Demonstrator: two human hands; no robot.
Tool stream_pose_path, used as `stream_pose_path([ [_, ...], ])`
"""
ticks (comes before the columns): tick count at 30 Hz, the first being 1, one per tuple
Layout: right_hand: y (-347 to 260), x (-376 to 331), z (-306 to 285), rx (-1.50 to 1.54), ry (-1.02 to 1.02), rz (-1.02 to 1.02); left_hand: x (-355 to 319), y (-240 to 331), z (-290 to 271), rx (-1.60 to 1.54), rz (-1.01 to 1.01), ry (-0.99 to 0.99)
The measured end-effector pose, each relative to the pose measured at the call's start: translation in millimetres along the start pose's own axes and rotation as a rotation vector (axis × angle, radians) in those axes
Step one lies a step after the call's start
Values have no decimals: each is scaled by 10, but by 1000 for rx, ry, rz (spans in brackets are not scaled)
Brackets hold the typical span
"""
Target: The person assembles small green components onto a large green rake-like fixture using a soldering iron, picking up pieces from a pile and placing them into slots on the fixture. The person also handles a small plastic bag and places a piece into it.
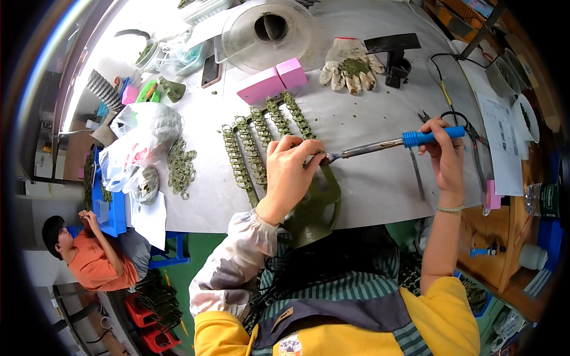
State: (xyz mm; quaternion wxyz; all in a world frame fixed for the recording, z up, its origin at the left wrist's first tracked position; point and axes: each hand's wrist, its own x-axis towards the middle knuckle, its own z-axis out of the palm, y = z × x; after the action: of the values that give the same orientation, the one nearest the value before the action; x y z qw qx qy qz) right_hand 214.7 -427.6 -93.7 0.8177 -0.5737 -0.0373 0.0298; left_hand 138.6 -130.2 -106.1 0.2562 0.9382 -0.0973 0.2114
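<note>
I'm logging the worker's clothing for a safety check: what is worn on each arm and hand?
The left hand is bare; its forearm wears a loose pale patterned sleeve cover in grey, white and pink, gathered at the wrist. The right hand and forearm are bare, with a thin light bracelet at the wrist and a yellow short sleeve above.

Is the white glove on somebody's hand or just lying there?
Lying there: the dirty white work glove rests flat on the grey table, fingers limp, and both hands working are bare.
</note>
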Motion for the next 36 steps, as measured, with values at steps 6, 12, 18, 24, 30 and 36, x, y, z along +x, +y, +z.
stream_pose_path([
  [6,-92,2,-75,-21,-2,-45,15,-13,-22,22,-36,-17],
  [12,-246,-15,-302,-15,60,-85,78,105,-278,63,35,18],
  [18,-270,-46,-532,-66,172,-65,-629,243,-1325,-134,-214,-609],
  [24,-301,6,-703,-62,218,-105,-1080,95,-1164,-2,-64,-614],
  [30,-240,113,-792,-96,194,-142,-1185,106,-1011,11,18,-402],
  [36,-336,224,-798,-32,371,-186,-1178,-423,-1267,-206,-238,-70],
])
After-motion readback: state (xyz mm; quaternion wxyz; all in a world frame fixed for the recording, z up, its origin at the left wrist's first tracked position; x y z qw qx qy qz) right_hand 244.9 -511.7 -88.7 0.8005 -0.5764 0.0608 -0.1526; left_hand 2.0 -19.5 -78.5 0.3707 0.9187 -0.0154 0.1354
